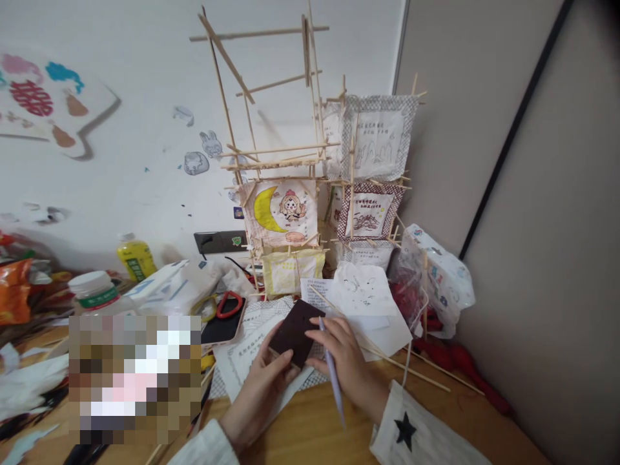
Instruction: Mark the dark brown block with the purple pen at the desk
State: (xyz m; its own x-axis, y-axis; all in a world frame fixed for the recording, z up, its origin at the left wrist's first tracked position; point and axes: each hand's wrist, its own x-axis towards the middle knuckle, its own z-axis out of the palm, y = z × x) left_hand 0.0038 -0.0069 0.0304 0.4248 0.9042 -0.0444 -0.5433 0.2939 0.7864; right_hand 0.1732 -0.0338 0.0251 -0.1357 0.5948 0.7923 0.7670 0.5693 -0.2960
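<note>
My left hand (271, 374) is closed on the lower left side of a flat dark brown rectangular block (298, 332), perhaps a small box or booklet. My right hand (343, 358) grips a light purple pen (332, 368), which points down toward the table, and its fingertips also touch the block's right edge. Beneath both hands lie sheets of paper (245, 342) with handwriting and cross-hatched borders. Behind them rise a frame of wooden sticks (271, 155) with a moon drawing (281, 213) on it and a second one with papered panels (375, 139).
Red-handled scissors (229, 305) lie on a dark phone-like slab (223, 329) to the left. Bottles (92, 282), paper scraps (29, 394) and packets crowd the left side. Thin sticks (411, 368), a white plastic package (438, 268) and red material (465, 365) are at the right.
</note>
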